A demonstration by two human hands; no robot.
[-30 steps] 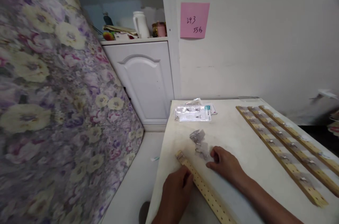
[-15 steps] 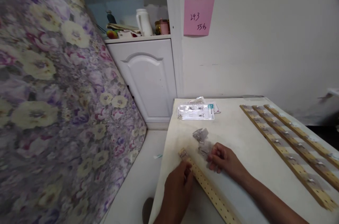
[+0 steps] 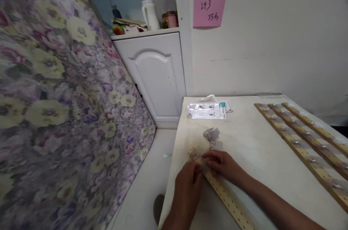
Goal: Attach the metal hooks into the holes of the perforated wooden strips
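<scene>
Strip [image 3: 227, 198] runs beneath left hand [image 3: 187, 183] and right hand [image 3: 225, 167]

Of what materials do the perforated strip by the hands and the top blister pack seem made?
Perforated strip: probably wood, matte, from its pale yellow-brown colour; grain unclear. Top blister pack: likely glossy clear plastic, because bright reflections show on it.

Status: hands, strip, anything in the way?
Left hand, right hand close together over perforated strip, near far end. Strip lies on table. Small bags nearby, apparently not blocking.
</scene>
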